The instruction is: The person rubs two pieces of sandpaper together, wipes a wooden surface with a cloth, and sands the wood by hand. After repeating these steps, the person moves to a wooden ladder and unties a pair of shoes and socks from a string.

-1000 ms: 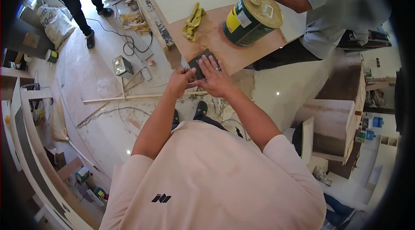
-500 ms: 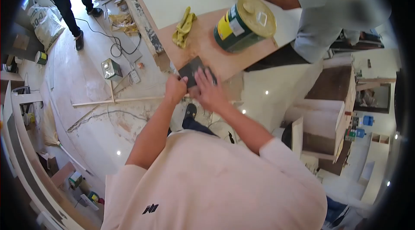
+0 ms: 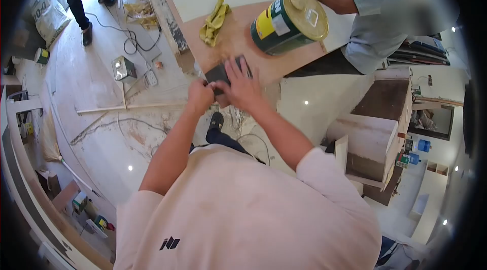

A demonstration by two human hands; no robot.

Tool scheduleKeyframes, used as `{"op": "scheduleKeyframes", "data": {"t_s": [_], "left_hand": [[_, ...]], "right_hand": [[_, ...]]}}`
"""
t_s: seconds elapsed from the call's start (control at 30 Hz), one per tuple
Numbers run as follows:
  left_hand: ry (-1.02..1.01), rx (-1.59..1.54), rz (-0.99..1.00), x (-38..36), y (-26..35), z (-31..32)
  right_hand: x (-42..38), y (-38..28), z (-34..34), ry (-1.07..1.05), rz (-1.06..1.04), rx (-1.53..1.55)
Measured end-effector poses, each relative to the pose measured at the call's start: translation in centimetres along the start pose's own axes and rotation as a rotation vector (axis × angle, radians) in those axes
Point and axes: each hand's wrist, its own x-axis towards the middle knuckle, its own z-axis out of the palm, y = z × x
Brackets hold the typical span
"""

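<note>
A dark grey sheet of sandpaper [image 3: 217, 74] is at the near corner of the plywood-topped table [image 3: 276, 73]. My left hand [image 3: 201, 96] is closed, pinching the sheet's near left edge between thumb and fingers. My right hand [image 3: 243, 86] lies over its right part, fingers across the top and thumb near the close edge; the palm side is hidden. Beyond my hands is a crumpled yellow cloth [image 3: 215, 22]. To its right stands a large green and yellow can [image 3: 286, 24] with a beige lid.
A co-worker [image 3: 378, 31] leans on the table at the right, an arm stretched across it. Another person's legs [image 3: 78, 1] stand at the upper left. A metal tin [image 3: 124, 69], cables and wood strips [image 3: 122, 109] lie on the floor. A wooden cabinet [image 3: 373, 133] stands right.
The sheet looks narrower and turned under my right hand, whose fingers have moved further over it. The co-worker's hand has slid farther away across the table. The whole view has shifted slightly.
</note>
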Motion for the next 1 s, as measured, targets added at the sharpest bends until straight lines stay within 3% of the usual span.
{"op": "scheduleKeyframes", "data": {"t_s": [0.07,0.17,0.2,0.3,0.33,0.43,0.47,0.57,0.6,0.7,0.73,0.83,0.87,0.97,1.0], "left_hand": [[0.032,0.069,-0.007,-0.1,1.0,-0.1],[-0.01,0.127,0.006,1.6,-1.4,-0.2],[0.004,-0.004,0.008,1.8,-1.9,0.1],[0.025,0.195,0.111,1.5,-1.5,0.1],[0.024,0.224,0.107,2.5,-2.4,0.1],[-0.02,0.259,0.046,0.7,0.1,-0.3],[-0.017,-0.012,0.011,0.5,-0.3,0.0],[0.015,0.137,0.081,1.0,-0.9,0.0],[0.017,0.18,0.066,1.3,-0.8,0.0],[0.063,0.131,0.093,2.2,-2.5,0.2],[0.019,0.065,-0.006,1.3,-1.1,0.0],[-0.027,0.133,0.013,0.3,0.1,-0.3],[0.02,0.037,0.024,0.7,-0.4,0.1],[0.02,0.124,0.094,2.0,-2.3,0.1],[-0.039,0.156,0.002,1.1,-0.7,-0.4]], "right_hand": [[-3.3,0.1,0.4,-0.041,-0.003,-0.069],[1.2,-0.1,-1.2,-0.017,0.032,0.029],[3.1,0.3,-1.1,-0.027,0.021,0.017],[-0.9,0.0,-0.8,-0.027,0.061,0.018],[-2.8,0.7,0.6,-0.076,0.035,-0.117],[0.9,0.4,-0.9,-0.028,0.069,0.073],[2.7,0.9,-1.4,-0.048,0.036,-0.05],[-0.5,0.5,-1.0,-0.029,0.08,-0.008],[-2.0,0.1,-1.8,-0.138,0.062,-0.115],[1.0,0.7,-0.9,0.037,0.027,0.01],[2.9,1.2,-1.0,0.036,0.004,-0.06],[0.0,0.6,-1.6,-0.02,0.048,0.038],[-2.5,1.2,-0.9,-0.094,-0.008,-0.113],[-0.9,0.5,-1.1,-0.089,0.002,0.001],[1.4,0.4,-1.5,-0.063,-0.017,0.055]]}}
